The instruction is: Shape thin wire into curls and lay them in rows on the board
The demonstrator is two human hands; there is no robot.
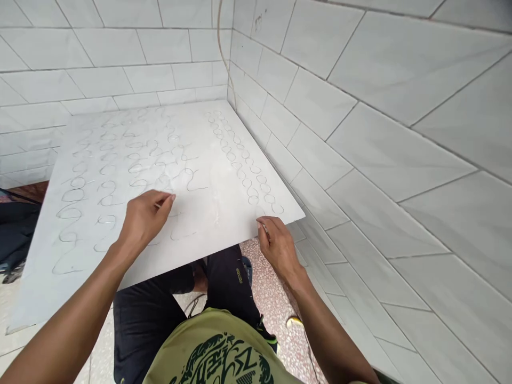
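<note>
Your left hand (144,221) rests on the white board (226,213), fingers half curled, with something thin perhaps pinched at the fingertips (170,198); it's too small to tell. Your right hand (278,248) is also half closed, at the board's near edge, and whether it grips anything or only touches that edge, you can't tell.

The board's far corner points into the corner of the tiled walls (320,106), at the upper middle of the frame, and its near edge slants across your lap. Thin dark looped lines (136,160) cover its left part, while a double chain of loops (238,160) runs along its right edge, from that far corner toward your right hand.

Below it are your dark trousers (152,320) and green printed T-shirt (220,352) — and, lower right, a speckled floor (276,277) with a yellow object (294,321). A dark bag (16,240) sits at the left edge.
</note>
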